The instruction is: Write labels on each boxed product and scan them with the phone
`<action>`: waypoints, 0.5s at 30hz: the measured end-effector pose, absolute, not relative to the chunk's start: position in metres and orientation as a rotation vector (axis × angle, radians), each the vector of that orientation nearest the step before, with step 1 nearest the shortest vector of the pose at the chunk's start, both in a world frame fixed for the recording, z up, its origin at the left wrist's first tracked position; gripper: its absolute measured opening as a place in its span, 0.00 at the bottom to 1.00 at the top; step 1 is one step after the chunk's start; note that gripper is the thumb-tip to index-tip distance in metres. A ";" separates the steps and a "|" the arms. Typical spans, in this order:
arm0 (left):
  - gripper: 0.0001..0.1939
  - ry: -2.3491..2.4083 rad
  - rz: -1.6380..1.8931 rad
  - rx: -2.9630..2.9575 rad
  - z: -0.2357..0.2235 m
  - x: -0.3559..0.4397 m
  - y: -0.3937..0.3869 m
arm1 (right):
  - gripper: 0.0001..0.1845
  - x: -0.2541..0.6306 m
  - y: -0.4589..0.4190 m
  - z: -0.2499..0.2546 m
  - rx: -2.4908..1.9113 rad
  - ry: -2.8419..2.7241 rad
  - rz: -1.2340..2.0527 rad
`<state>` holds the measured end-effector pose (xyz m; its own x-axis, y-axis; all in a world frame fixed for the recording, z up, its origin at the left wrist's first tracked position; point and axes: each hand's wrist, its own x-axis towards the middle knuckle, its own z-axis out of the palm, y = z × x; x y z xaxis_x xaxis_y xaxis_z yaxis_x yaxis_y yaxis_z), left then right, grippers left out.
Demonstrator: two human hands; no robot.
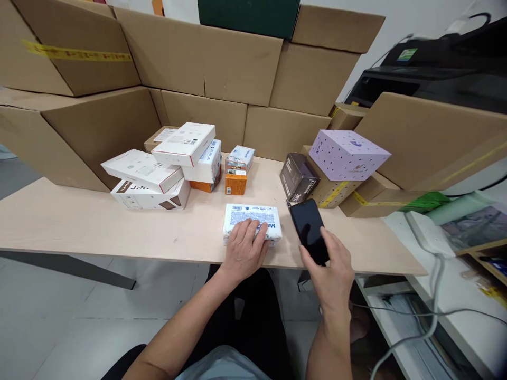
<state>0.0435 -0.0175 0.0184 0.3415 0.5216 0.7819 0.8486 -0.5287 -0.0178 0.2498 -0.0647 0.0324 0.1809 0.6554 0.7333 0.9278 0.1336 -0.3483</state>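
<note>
The left hand (246,248) lies palm down, fingers together toward twelve o'clock; the right hand (331,264), at three o'clock from it, curves in a thumb-and-finger grip.

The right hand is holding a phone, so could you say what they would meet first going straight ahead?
Probably the dark brown box, just beyond the far end of the phone in the right hand, though how high it is held is unclear.

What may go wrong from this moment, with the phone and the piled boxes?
The right hand holds the phone only near its lower end, close to the front edge of the table; it might slip off. The top white box sits askew on its pile, so a bump could slide it down.
</note>
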 end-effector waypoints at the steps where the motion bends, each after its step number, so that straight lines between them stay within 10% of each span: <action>1: 0.21 -1.200 -1.039 -2.186 0.019 0.043 -0.018 | 0.28 0.240 -0.066 0.033 -1.534 -1.564 -0.412; 15: 0.14 -1.167 -1.049 -2.201 0.022 0.043 -0.017 | 0.25 0.193 -0.066 0.035 -1.233 -1.684 -0.378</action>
<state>0.0427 -0.0174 0.0220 0.3577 0.5052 0.7853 0.8346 -0.5503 -0.0261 0.1931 -0.0657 0.0355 -0.0082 0.5512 0.8343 0.8546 0.4371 -0.2804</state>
